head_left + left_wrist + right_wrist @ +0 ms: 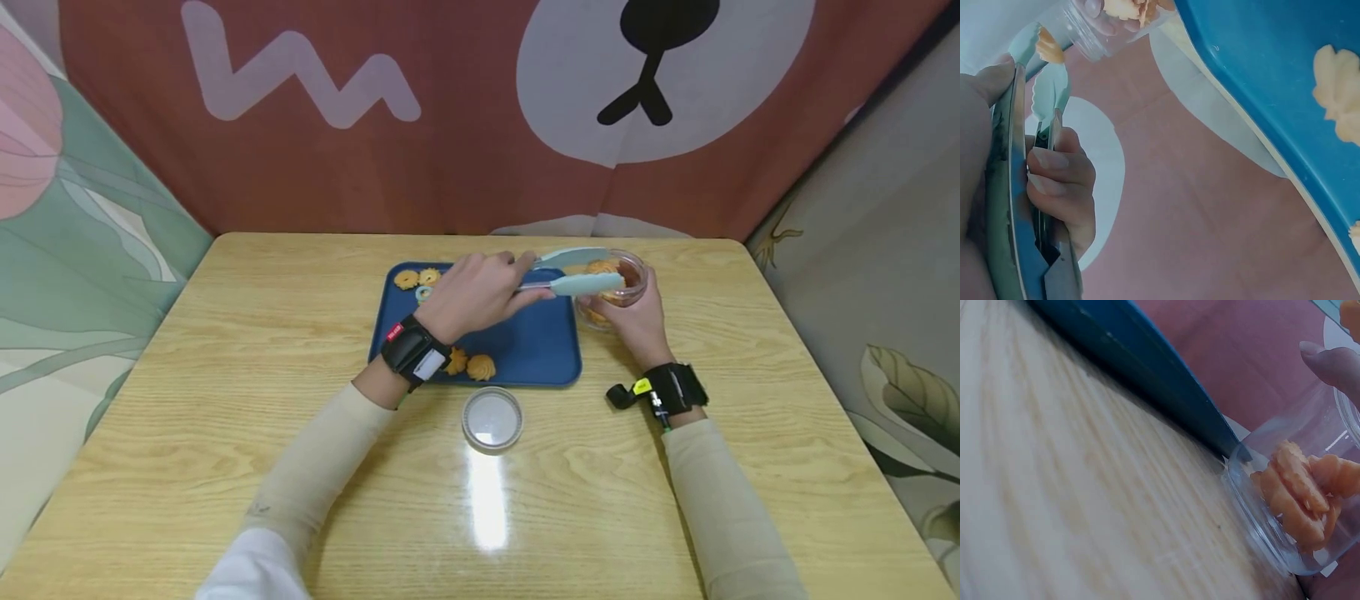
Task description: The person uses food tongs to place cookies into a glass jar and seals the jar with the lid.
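My left hand (pixel 480 292) grips a pair of tongs (pixel 1013 206) with pale mint tips, its fingers curled round the metal arms. Between the tips sits a cookie (pixel 1050 47), at the mouth of a clear jar (pixel 1285 556). My right hand (pixel 636 321) holds that jar, which leans toward the tongs at the tray's right end. Several golden cookies (pixel 1300 494) lie inside it. On the blue tray (pixel 525 342), under my left hand, are piped cookies (pixel 481 367) near the front edge and ring-shaped cookies (pixel 406 280) at the back left. My left forearm and hand hide part of the tray.
A round, clear lid (pixel 492 419) lies on the wooden table (pixel 585 500) just in front of the tray. Behind the table hangs a reddish-brown printed curtain (pixel 450 183), and patterned panels stand at both sides.
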The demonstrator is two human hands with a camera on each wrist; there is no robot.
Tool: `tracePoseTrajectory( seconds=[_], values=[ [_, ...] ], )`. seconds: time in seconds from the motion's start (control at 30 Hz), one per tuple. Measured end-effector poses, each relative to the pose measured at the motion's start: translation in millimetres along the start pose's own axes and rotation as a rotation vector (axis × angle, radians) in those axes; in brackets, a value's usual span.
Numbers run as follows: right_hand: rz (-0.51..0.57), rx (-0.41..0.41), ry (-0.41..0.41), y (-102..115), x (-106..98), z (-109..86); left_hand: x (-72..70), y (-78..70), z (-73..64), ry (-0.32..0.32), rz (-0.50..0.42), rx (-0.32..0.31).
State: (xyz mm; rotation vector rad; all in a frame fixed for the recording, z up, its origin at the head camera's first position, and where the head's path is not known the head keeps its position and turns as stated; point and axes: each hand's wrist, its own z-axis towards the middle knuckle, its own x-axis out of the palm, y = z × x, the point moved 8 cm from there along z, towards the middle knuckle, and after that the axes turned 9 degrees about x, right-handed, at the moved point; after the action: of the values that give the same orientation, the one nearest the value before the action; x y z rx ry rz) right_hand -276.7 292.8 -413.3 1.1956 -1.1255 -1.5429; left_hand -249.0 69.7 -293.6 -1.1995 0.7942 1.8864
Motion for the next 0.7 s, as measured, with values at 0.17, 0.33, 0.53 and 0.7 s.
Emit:
tracePoseTrajectory(
  seconds=[0.17, 0.33, 0.53, 0.7],
  values=[
    [0.017, 0.004, -0.002, -0.6, -0.5, -0.3, 5.7, 1.4, 8.1, 0.026, 0.018, -0.014],
    [0.095, -0.008, 0.033, 1.9, 1.9, -0.4, 12.1, 1.9, 15.1, 0.048, 0.022, -0.021],
    [0.145, -0.006, 0.051, 16.6, 5.0, -7.0, 16.6, 2.1, 22.7, 0.055, 0.021, -0.022],
    [0.116, 0.011, 0.040, 10.2, 4.6, -4.6, 18.2, 3.0, 27.4, 0.066, 0.028, -0.028]
  ],
)
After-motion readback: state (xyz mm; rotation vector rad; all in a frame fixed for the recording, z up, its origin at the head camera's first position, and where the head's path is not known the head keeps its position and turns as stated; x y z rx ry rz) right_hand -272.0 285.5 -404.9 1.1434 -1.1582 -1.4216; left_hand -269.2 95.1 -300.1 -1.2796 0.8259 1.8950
